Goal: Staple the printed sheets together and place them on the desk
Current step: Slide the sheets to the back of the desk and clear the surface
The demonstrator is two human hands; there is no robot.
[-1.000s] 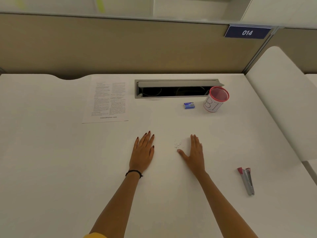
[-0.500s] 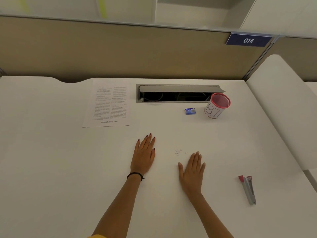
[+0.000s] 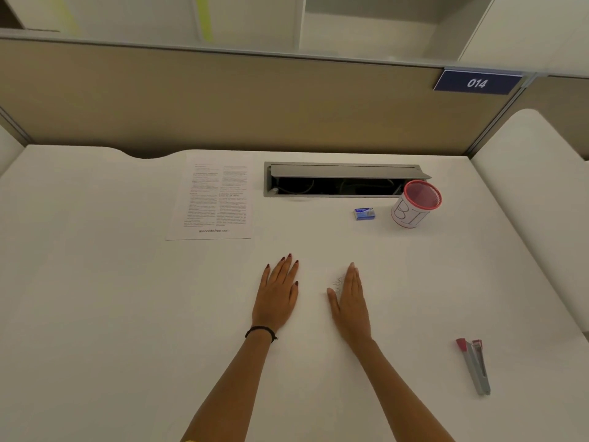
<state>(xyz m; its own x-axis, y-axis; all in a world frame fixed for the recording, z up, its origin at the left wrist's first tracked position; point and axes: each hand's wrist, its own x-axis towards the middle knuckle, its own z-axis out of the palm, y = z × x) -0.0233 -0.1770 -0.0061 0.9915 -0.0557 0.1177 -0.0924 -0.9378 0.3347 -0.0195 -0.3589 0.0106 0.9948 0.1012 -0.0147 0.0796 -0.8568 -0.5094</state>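
Observation:
The printed sheets [image 3: 212, 199] lie flat on the white desk [image 3: 95, 298], far left of centre. A grey stapler with a red tip [image 3: 475, 366] lies at the near right, apart from both hands. My left hand [image 3: 279, 293] rests palm down in the middle of the desk, fingers slightly spread, holding nothing. My right hand [image 3: 350, 301] lies beside it with fingers straight and held together, its edge against a small scatter of loose staples [image 3: 337, 283].
A small blue staple box [image 3: 364, 214] and a red mesh pen cup [image 3: 414, 204] labelled B1 stand at the far right, in front of an open cable tray [image 3: 341, 181]. A beige partition [image 3: 223, 100] closes off the back of the desk.
My right hand pulled back toward me, then slid forward again up to the loose staples, its fingers now closed together. My left hand stayed put.

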